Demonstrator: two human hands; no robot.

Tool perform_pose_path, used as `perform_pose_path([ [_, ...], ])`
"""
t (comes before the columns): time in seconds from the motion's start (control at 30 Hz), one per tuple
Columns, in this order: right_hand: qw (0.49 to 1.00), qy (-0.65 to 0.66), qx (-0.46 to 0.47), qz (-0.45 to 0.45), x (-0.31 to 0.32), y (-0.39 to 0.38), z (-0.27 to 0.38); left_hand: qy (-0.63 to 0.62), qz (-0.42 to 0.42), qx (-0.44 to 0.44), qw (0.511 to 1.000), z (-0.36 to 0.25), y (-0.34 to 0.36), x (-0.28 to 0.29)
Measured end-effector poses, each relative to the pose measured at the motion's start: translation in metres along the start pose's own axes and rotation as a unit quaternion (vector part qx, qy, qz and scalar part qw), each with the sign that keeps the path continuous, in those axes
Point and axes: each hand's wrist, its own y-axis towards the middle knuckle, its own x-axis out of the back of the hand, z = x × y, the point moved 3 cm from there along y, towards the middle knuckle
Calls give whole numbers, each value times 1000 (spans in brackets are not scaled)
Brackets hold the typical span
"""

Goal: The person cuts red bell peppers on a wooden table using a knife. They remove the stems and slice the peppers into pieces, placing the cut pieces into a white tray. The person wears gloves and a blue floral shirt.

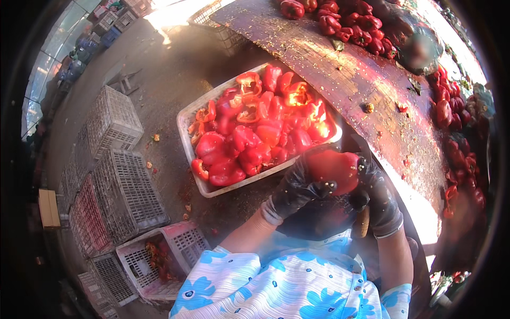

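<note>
A whole red bell pepper (336, 169) is held between both my hands, just in front of my chest. My left hand (294, 190), in a dark glove, cups its left and lower side. My right hand (378, 195), also in a dark glove, presses on its right side and grips a wooden handle (362, 222) that points down; its blade is hidden. Just beyond the pepper stands a white crate (187, 139) heaped with cut red pepper pieces (254, 133).
A dark wooden table (340, 74) curves past on the right, with whole red peppers at its far end (350, 21) and along its right edge (457, 133). Stacked plastic crates (117, 175) line the concrete floor at left; a pink one (175, 250) holds pepper scraps.
</note>
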Motion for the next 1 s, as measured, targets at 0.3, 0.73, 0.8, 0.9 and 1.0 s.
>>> perform_pose_path([
  [0.3, 962, -215, 158, 64, -34, 20, 9, 97, -291, -116, 945, -72, -24, 134],
  [0.73, 986, -94, 136, 7, 1, -3, -13, 757, -184, 47, 625, -39, -14, 392],
  [0.8, 992, -4, 122, -11, 5, -10, -20, 743, -153, -46, 649, -41, -29, 392],
  [0.9, 991, 82, 101, -31, 20, -12, -36, 751, -186, -71, 630, -36, -36, 346],
  [1.0, 986, 124, 92, -56, 32, -9, -47, 826, -287, -69, 481, 2, -39, 327],
])
